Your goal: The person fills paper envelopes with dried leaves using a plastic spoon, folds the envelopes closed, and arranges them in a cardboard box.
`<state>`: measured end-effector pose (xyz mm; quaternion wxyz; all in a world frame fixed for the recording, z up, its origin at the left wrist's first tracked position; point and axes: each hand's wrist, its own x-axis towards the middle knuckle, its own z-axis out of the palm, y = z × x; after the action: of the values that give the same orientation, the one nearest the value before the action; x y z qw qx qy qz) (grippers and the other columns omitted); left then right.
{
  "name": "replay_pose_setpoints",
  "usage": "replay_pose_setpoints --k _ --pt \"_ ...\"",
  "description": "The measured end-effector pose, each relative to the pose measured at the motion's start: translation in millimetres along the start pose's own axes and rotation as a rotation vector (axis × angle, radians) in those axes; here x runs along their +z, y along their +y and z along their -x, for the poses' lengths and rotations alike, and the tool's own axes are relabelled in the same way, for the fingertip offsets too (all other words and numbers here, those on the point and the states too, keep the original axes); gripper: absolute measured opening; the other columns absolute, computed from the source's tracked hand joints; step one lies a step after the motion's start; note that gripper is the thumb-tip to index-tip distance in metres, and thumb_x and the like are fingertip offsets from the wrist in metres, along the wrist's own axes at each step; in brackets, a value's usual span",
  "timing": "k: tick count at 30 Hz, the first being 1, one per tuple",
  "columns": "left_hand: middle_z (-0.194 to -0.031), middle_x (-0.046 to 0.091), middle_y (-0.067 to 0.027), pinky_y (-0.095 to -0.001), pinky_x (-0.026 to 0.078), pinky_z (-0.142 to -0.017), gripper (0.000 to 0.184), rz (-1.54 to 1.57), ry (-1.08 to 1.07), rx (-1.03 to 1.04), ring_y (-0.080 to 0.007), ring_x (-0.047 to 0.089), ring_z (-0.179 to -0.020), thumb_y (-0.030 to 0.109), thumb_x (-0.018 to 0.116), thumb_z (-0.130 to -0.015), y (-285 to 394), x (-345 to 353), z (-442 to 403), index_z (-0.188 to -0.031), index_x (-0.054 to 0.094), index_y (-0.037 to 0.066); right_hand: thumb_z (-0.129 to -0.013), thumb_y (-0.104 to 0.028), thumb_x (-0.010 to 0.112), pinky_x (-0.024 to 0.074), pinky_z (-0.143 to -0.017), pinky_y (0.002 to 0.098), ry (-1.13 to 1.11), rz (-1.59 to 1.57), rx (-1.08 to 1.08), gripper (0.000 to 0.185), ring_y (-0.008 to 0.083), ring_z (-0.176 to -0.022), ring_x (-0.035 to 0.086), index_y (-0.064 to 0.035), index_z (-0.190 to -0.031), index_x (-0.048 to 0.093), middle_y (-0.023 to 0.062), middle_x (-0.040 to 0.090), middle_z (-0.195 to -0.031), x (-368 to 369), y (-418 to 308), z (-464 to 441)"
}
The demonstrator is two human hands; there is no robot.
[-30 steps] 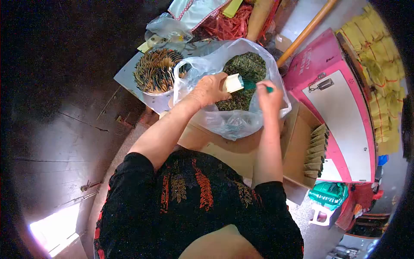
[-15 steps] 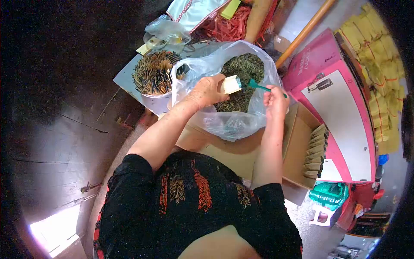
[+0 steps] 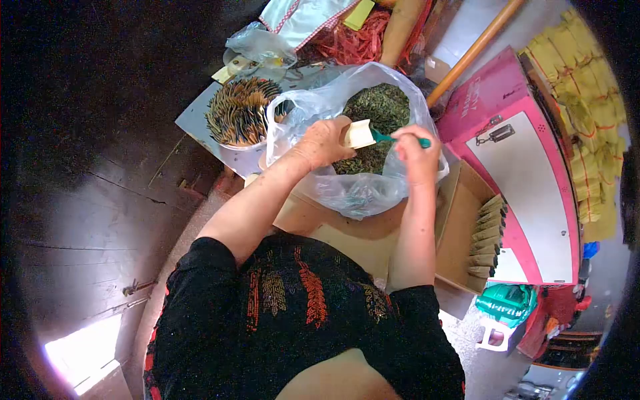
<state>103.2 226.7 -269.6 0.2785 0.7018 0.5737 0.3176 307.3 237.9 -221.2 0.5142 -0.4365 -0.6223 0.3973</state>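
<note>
My left hand point(image 3: 327, 143) holds a small cream paper packet point(image 3: 359, 135), its open end facing right. In my right hand point(image 3: 417, 148) is a small green plastic spoon point(image 3: 383, 137), gripped by the handle. The spoon's head is at the packet's mouth and partly hidden there. Both hands are above a clear plastic bag point(image 3: 360, 197) with its top spread wide. Inside the bag lies a heap of dried, shredded green-brown leaves point(image 3: 377, 107).
A round container of many upright brown, dark-tipped pieces point(image 3: 241, 112) stands left of the bag. At right, a cardboard box point(image 3: 457, 217) contains a row of filled packets point(image 3: 489, 237). Beyond are a pink-and-white cabinet point(image 3: 527, 180), a wooden pole point(image 3: 477, 50) and another person's arm point(image 3: 400, 30).
My right hand has moved slightly left, bringing the green spoon's head from just outside the packet to its mouth. The packet has turned a little in my left hand, which stays in place.
</note>
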Motion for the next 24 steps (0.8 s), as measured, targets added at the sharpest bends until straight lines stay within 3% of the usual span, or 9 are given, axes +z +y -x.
replay_pose_setpoints --k 2,3,5,7,11,13,15,17,24 --pt "-0.095 0.066 -0.0204 -0.0441 0.050 -0.082 0.047 0.014 0.012 0.021 -0.0378 0.063 -0.094 0.028 0.079 -0.064 -1.5 0.4 0.9 -0.100 0.058 0.005 -0.078 -0.005 0.057 0.0367 -0.053 0.0220 -0.161 0.241 -0.221 0.011 0.0081 -0.058 0.052 -0.0019 -0.080 0.068 0.0013 0.060 -0.066 9.3 -7.1 4.0" --pt "-0.095 0.066 -0.0204 -0.0441 0.050 -0.082 0.047 0.013 0.013 0.018 -0.0378 0.063 -0.094 0.028 0.079 -0.064 -1.8 -0.3 1.6 -0.100 0.058 0.005 -0.078 -0.005 0.057 0.0367 -0.053 0.0220 -0.164 0.239 -0.220 0.011 0.0081 -0.058 0.052 -0.0019 -0.080 0.068 0.0013 0.060 -0.066 11.3 -10.7 5.0" --pt "-0.094 0.066 -0.0206 -0.0440 0.050 -0.081 0.048 0.035 0.021 0.028 -0.0382 0.063 -0.093 0.028 0.080 -0.064 -1.6 -1.7 2.8 -0.099 0.058 0.004 -0.077 -0.003 0.058 0.0393 -0.056 0.0220 -0.197 0.385 -0.466 0.010 0.0084 -0.062 0.054 -0.0013 -0.080 0.067 0.0015 0.062 -0.070 13.4 -18.1 7.3" --pt "-0.093 0.066 -0.0209 -0.0441 0.050 -0.080 0.048 0.037 0.022 0.029 -0.0384 0.063 -0.093 0.029 0.080 -0.064 -4.9 0.6 1.4 -0.098 0.058 0.004 -0.076 -0.002 0.058 0.0407 -0.057 0.0224 -0.157 0.389 -0.442 0.009 0.0080 -0.064 0.055 -0.0010 -0.079 0.067 0.0019 0.063 -0.073 7.0 -26.7 11.2" --pt "-0.092 0.065 -0.0215 -0.0444 0.050 -0.080 0.048 0.028 0.017 0.016 -0.0387 0.062 -0.092 0.029 0.080 -0.063 -2.0 -1.5 2.5 -0.097 0.057 0.003 -0.077 -0.003 0.056 0.0395 -0.055 0.0232 0.053 0.290 -0.268 0.012 0.0074 -0.060 0.053 -0.0006 -0.078 0.067 0.0007 0.060 -0.065 -21.8 -22.7 3.0" --pt "-0.092 0.065 -0.0216 -0.0445 0.050 -0.080 0.048 0.044 0.022 0.027 -0.0388 0.062 -0.092 0.028 0.080 -0.064 -2.5 -0.7 2.0 -0.097 0.057 0.003 -0.077 -0.004 0.055 0.0387 -0.053 0.0236 0.086 0.467 -0.260 0.013 0.0072 -0.057 0.052 -0.0014 -0.077 0.067 0.0002 0.058 -0.062 -30.8 8.1 -5.2" --pt "-0.091 0.065 -0.0216 -0.0446 0.049 -0.080 0.048 0.058 0.029 0.033 -0.0388 0.062 -0.092 0.028 0.080 -0.064 -2.5 -1.5 2.5 -0.097 0.057 0.003 -0.077 -0.006 0.056 0.0382 -0.049 0.0236 0.079 0.614 -0.095 0.013 0.0078 -0.053 0.051 -0.0008 -0.077 0.068 0.0017 0.058 -0.061 -18.8 27.8 -3.2" --pt "-0.092 0.065 -0.0213 -0.0448 0.049 -0.081 0.047 0.050 -0.004 0.010 -0.0389 0.062 -0.092 0.029 0.079 -0.064 -0.2 -3.1 2.9 -0.098 0.057 0.004 -0.079 -0.007 0.056 0.0353 -0.042 0.0222 0.046 0.159 0.232 0.013 0.0080 -0.046 0.048 -0.0006 -0.079 0.067 0.0034 0.057 -0.059 2.9 39.1 4.6" --pt "-0.092 0.066 -0.0204 -0.0443 0.050 -0.080 0.047 0.022 -0.024 -0.010 -0.0380 0.063 -0.091 0.030 0.078 -0.065 -3.2 -2.8 2.1 -0.100 0.058 0.005 -0.080 -0.007 0.056 0.0298 -0.034 0.0217 0.260 -0.140 0.345 0.012 0.0087 -0.038 0.042 0.0017 -0.080 0.064 0.0067 0.057 -0.059 4.9 55.1 3.0"
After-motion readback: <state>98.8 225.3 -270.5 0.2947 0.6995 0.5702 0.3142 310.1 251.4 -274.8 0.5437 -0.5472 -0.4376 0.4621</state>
